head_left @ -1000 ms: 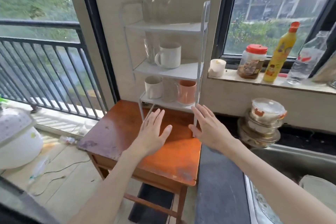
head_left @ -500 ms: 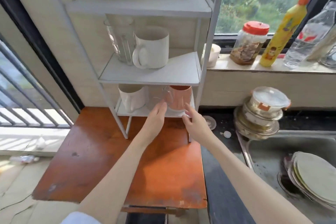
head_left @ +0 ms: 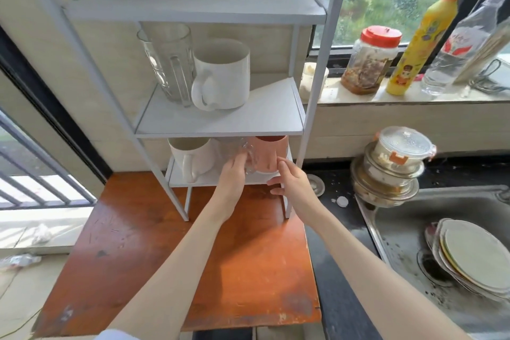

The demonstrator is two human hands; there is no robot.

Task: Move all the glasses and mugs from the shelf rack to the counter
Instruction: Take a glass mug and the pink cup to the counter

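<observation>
Glass, clear and slippery: a fragile glass mug (head_left: 237,153) on the shelf rack (head_left: 220,178) bottom tier, gripped by the left hand (head_left: 234,174). At 3 o'clock, the open right hand (head_left: 287,181) fingers touch a pink mug (head_left: 271,154), best clasped round its body.

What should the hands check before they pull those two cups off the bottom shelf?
1. Left hand around the clear glass mug: cannot tell, fingers reach it.
2. Right hand gripping the pink mug: not ok, fingertips only near it.
3. White mug beside them, out of the way: ok.
4. Shelf above leaves lifting room: cannot tell.
5. Bare dark counter to land on: ok.
</observation>
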